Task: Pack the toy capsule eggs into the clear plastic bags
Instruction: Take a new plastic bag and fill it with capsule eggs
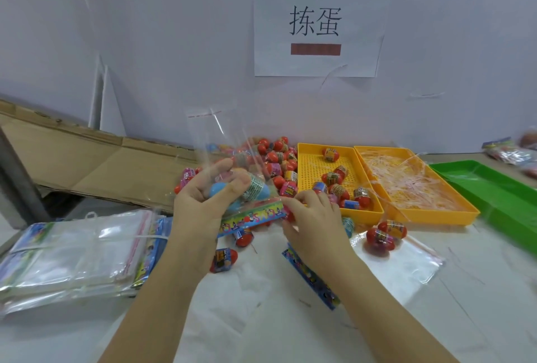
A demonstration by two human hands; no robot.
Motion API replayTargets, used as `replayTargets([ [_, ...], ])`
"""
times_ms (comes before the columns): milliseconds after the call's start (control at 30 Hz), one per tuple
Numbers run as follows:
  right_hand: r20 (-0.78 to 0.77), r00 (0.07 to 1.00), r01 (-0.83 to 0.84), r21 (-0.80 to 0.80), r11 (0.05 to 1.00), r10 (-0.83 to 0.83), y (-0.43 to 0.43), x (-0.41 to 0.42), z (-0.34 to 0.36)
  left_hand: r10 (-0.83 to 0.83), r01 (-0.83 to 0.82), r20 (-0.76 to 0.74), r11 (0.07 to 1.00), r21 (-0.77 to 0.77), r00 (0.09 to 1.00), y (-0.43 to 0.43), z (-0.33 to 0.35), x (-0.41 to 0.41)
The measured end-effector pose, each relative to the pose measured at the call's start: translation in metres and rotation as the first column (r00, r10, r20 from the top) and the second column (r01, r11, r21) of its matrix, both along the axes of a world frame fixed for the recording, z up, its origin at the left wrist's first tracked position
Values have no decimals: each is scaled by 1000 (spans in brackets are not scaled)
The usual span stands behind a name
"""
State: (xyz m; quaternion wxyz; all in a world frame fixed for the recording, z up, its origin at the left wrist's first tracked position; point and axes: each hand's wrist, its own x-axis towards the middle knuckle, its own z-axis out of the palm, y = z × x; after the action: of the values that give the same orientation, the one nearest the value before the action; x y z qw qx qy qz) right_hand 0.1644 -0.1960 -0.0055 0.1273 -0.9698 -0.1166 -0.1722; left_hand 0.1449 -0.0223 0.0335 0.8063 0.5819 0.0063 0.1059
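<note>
My left hand [203, 200] grips a clear plastic bag [220, 142] that stands upright with its mouth up; a blue capsule egg [247, 191] sits inside it under my fingers. The bag's colourful header card [252, 217] lies along its lower edge. My right hand [313, 217] pinches the right end of that card. A pile of red, pink and blue capsule eggs [276, 159] lies behind the bag. Two red eggs [223, 258] lie loose on the table below my left hand.
A stack of clear bags [75, 255] lies at the left. A yellow tray [316, 171] holds several eggs; a second yellow tray [415, 185] holds plastic strips. A green tray [494, 188] stands at the right. A filled bag [386, 237] and a loose header card [311, 278] lie near.
</note>
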Motion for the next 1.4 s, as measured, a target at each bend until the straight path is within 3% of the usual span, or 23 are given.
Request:
replayTargets([
  [133, 32, 995, 99, -138, 985, -95, 8, 4, -4, -13, 12, 11, 1000, 11, 1000, -2, -1, -1],
  [300, 109, 990, 104, -107, 989, -93, 5, 5, -4, -24, 22, 32, 999, 50, 999, -3, -3, 0],
  [433, 90, 994, 53, 52, 997, -57, 3, 3, 1, -48, 47, 31, 998, 32, 998, -3, -2, -1],
  [500, 58, 997, 42, 235, 971, -57, 1, 2, 7, -55, 55, 28, 998, 1, 998, -1, -1, 0],
  [567, -29, 999, 5, 558, 830, 14, -2, 1, 18, -42, 41, 40, 999, 21, 998, 1, -1, 1],
  [633, 22, 992, -93, 778, 622, 120, -4, -4, 32, -42, 35, 89, 996, 77, 995, 0, -4, 1],
  [767, 419, 903, -421, 824, 380, 91, -7, -21, 59, -105, 68, 135, 964, 255, 985, -8, -12, -1],
  [833, 537, 838, -536, 780, 322, 94, -9, -29, 67, -150, 100, 131, 940, 327, 980, -11, -16, -1],
  [900, 562, 820, -561, 752, 346, 108, -10, -35, 72, -179, 122, 120, 919, 376, 977, -13, -17, -1],
  [1000, 486, 871, -465, 771, 436, 71, -11, -36, 75, -217, 148, 122, 897, 416, 969, -14, -17, -2],
  [1167, 483, 875, -308, 613, 727, -38, -15, -34, 74, -257, 161, 139, 860, 484, 956, -13, -16, -5],
  [1400, 388, 922, -240, 529, 814, 19, -15, -35, 73, -344, 244, 121, 835, 493, 931, -18, -12, -12],
])
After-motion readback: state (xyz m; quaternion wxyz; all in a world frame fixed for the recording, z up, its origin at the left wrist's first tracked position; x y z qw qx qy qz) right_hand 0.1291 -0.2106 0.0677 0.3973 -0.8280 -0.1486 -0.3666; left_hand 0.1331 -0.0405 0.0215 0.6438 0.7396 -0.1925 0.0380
